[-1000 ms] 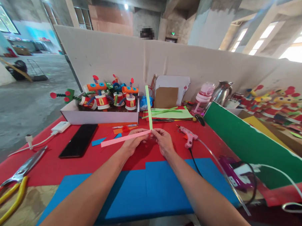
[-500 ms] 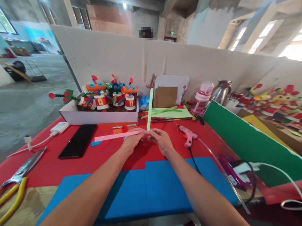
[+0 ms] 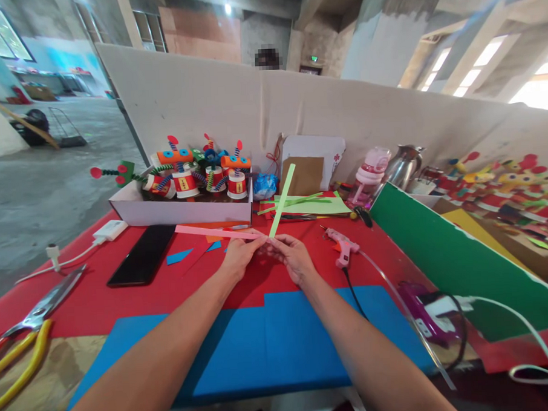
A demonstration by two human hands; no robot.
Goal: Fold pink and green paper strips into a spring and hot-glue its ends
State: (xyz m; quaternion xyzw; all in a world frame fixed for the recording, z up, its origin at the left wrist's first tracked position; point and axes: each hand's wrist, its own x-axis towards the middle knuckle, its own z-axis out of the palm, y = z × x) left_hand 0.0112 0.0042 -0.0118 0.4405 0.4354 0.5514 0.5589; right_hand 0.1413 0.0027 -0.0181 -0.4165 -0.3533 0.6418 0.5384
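Moved strips (head view): since a second ago the pink strip (image 3: 216, 232) has swung its free end away from the person, up to the phone's corner, and the green strip (image 3: 281, 199) has tipped from upright to lean right.
Pinch: left hand (image 3: 237, 255) closed on the pink strip's inner end, right hand (image 3: 294, 256) closed on the green strip's lower end, fingertips meeting above the red tabletop (image 3: 169, 301).
Hidden join: fingers cover where the strips meet (whether they overlap, I cannot tell).
Cut off: scissors (image 3: 39, 316) lose their handle ends at the left edge; a person's head (image 3: 266, 59), pixelated, shows above the partition (image 3: 197, 106).
Blurred: figures (image 3: 504, 183) at far right, partly behind the green board (image 3: 458, 264).
Around: phone (image 3: 140, 257) and white box (image 3: 183, 213) to the left; glue gun (image 3: 343, 246) near the right hand; blue sheets (image 3: 307, 337) under the forearms.
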